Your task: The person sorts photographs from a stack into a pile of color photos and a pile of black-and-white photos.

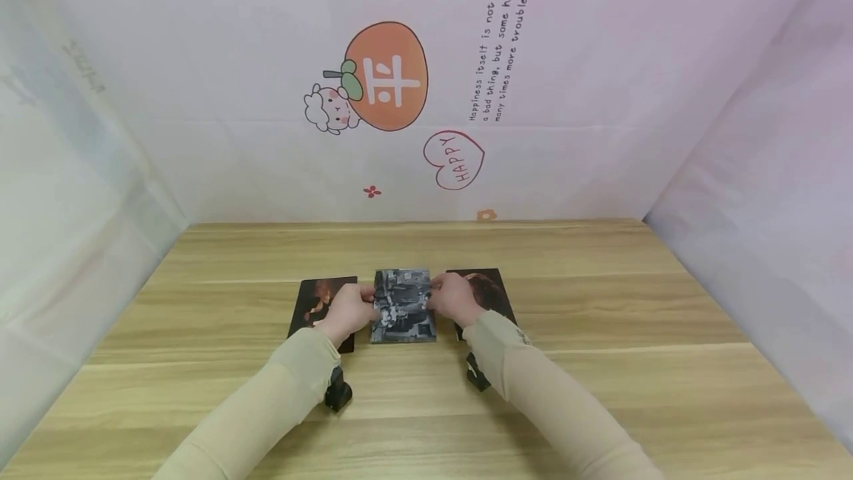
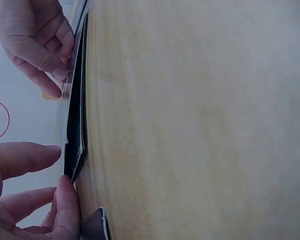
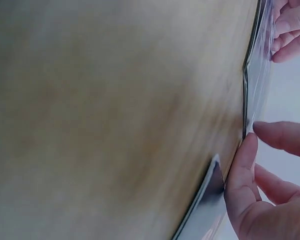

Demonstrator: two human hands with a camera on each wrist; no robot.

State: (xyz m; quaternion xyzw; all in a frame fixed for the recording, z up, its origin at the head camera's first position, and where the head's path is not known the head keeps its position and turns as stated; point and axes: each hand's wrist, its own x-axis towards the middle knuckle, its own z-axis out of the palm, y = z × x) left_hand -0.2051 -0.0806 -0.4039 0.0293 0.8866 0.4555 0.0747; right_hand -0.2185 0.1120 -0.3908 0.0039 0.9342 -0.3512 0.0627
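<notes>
A flat square card with a black-and-white picture (image 1: 403, 310) lies between both hands on the wooden table. My left hand (image 1: 348, 311) holds its left edge between the fingertips. At the opposite edge, my right hand (image 1: 455, 296) pinches it. The left wrist view shows dark layers (image 2: 79, 115) at the card's near edge, slightly parted; a glossy clear film (image 3: 260, 85) covers it in the right wrist view. One dark picture card (image 1: 313, 302) lies partly under the left hand and forearm. Another dark card (image 1: 489, 291) is partly hidden by the right hand.
The wooden table (image 1: 426, 428) runs back to a printed white cloth (image 1: 566, 169), and cloth also hangs at both sides. Black devices (image 1: 338, 395) show by the wrists, beside the cream sleeves (image 1: 260, 406).
</notes>
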